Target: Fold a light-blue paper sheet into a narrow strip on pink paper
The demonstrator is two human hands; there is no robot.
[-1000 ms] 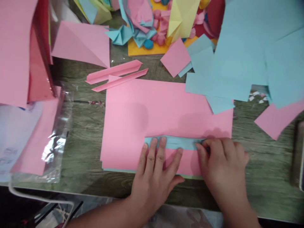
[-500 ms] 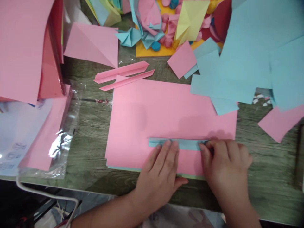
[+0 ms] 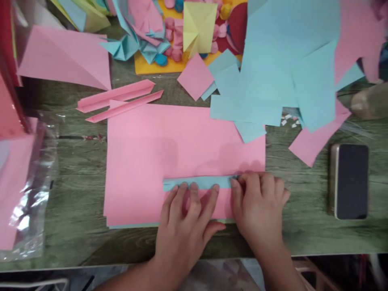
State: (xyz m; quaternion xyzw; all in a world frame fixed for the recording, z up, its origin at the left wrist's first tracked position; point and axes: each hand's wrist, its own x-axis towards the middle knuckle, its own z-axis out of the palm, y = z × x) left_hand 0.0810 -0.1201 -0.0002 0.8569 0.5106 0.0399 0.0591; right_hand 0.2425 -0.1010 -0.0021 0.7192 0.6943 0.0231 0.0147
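Observation:
A narrow folded strip of light-blue paper lies across a stack of pink paper sheets. My left hand is open, its fingers spread and their tips pressing along the strip's lower edge. With thumb and curled fingers, my right hand pinches the strip's right end, which the fingers hide. Two folded pink paper strips rest at the upper left of the stack, partly over its corner.
Cut light-blue sheets overlap the stack's upper right. A phone lies at the right. Clear plastic packaging with pink paper is at the left. Behind stand folded paper pieces and a yellow board with pink and blue bits.
The view has shifted right, bringing the phone into sight. My left fingers have spread apart and slid to the strip's lower edge. My right hand keeps its pinch on the right end.

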